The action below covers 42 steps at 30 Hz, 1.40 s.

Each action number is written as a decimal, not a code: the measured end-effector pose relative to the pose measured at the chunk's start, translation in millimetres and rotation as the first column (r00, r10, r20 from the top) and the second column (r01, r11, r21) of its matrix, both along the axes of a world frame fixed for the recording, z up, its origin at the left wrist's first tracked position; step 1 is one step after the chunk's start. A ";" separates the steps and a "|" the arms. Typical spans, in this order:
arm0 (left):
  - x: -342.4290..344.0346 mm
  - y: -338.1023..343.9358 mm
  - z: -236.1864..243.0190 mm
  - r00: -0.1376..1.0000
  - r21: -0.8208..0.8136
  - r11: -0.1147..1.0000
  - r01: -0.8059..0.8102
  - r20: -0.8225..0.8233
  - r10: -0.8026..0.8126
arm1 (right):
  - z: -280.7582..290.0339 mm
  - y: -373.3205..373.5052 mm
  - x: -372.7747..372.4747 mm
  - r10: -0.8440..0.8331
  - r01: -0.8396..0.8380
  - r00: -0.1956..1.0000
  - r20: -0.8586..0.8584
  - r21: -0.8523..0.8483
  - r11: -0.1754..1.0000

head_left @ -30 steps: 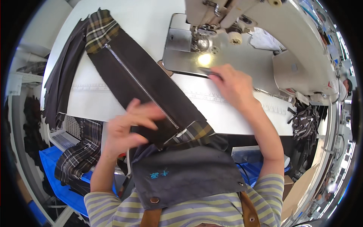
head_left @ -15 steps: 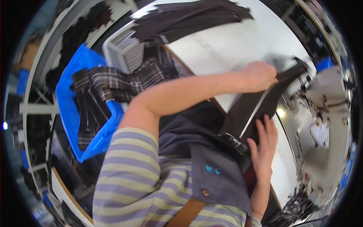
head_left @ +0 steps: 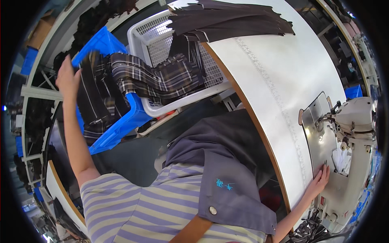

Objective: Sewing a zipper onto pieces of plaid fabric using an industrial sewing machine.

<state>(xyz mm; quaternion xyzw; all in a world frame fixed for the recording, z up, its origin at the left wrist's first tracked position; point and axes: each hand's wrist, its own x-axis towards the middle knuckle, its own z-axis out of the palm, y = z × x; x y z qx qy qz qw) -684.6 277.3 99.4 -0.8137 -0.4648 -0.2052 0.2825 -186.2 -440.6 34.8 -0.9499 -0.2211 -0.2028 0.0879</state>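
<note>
My left hand [head_left: 68, 80] reaches to the far left rim of a blue crate [head_left: 115, 135]. Its fingers point up with the thumb apart, and it looks free of the cloth. Beside it, inside the crate, lie dark pieces [head_left: 90, 99] with a pale line down their length; their upper end is blurred. My right hand [head_left: 318, 183] rests with fingers stretched out at the near edge of the metal plate [head_left: 318, 137] of a white sewing machine [head_left: 352, 117]. Plaid cloth [head_left: 166, 81] drapes from the blue crate into a white plastic basket [head_left: 142, 36].
A stack of dark cut pieces [head_left: 231, 20] lies at the far end of the white table [head_left: 263, 81], partly over the basket. The table's brown edge [head_left: 243, 99] runs beside my lap. Dark scraps [head_left: 310, 231] hang at the lower right.
My left hand has swung from the table to the crate at left. The dark zippered piece has left the table and my hands. My right hand has moved right, onto the machine plate.
</note>
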 end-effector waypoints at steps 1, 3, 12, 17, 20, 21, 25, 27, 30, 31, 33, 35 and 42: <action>20.6 12.6 -12.8 0.977 -0.181 0.961 0.208 0.084 -0.196 | -2.3 0.6 1.8 -0.003 0.003 1.000 -0.003 0.001 1.000; 126.3 -14.5 -66.4 0.944 -0.712 0.621 0.328 0.230 -0.235 | -0.6 -1.0 3.4 0.023 -0.023 1.000 -0.013 -0.006 1.000; 255.8 -18.5 -245.2 0.799 -0.804 0.580 0.134 -0.259 -0.543 | -4.3 -4.7 2.5 -0.006 0.009 0.999 -0.037 0.071 0.997; 229.2 7.7 -231.8 0.840 -0.804 0.487 0.341 0.028 -0.542 | -4.4 -2.3 3.6 -0.006 0.012 0.998 -0.055 0.106 0.994; 225.3 -12.2 -181.5 0.879 -0.825 0.417 0.381 0.184 -0.440 | -3.5 -7.3 3.8 -0.008 0.014 0.999 -0.054 0.121 0.993; 221.6 -20.9 -168.1 0.904 -0.842 0.373 0.389 0.273 -0.328 | -4.1 -9.0 4.1 -0.002 0.009 0.999 -0.050 0.127 0.992; 181.2 -6.9 -146.9 0.823 -0.751 0.352 0.559 0.452 -0.343 | -2.9 -7.5 3.1 0.024 -0.024 1.000 0.005 0.054 0.998; 172.7 -9.8 -131.9 0.847 -0.824 0.227 0.518 0.460 -0.266 | -0.6 -2.8 -1.0 -0.004 0.004 1.000 0.009 0.028 1.000; 177.3 -28.0 -92.3 0.731 -0.664 0.323 0.675 0.540 -0.417 | 0.7 -4.7 -2.1 -0.006 0.005 1.000 0.015 0.026 1.000; 187.6 -38.6 -75.7 0.561 -0.347 0.442 0.828 0.516 -0.647 | 3.7 1.7 -3.6 -0.010 0.009 1.000 0.017 0.031 0.999; 221.7 -94.3 -8.2 0.483 -0.318 0.365 0.875 0.592 -0.645 | 11.8 27.8 -14.5 0.089 -0.096 0.991 0.104 0.071 0.993; 260.7 -145.0 41.6 0.286 -0.364 0.102 0.926 0.501 -0.817 | 30.8 65.3 -49.0 0.234 -0.162 0.963 -0.133 0.406 0.899; 403.9 -267.8 138.9 -0.130 -0.157 -0.292 0.944 0.635 -0.762 | 80.8 241.6 -121.7 0.921 0.115 0.246 -0.303 0.952 0.283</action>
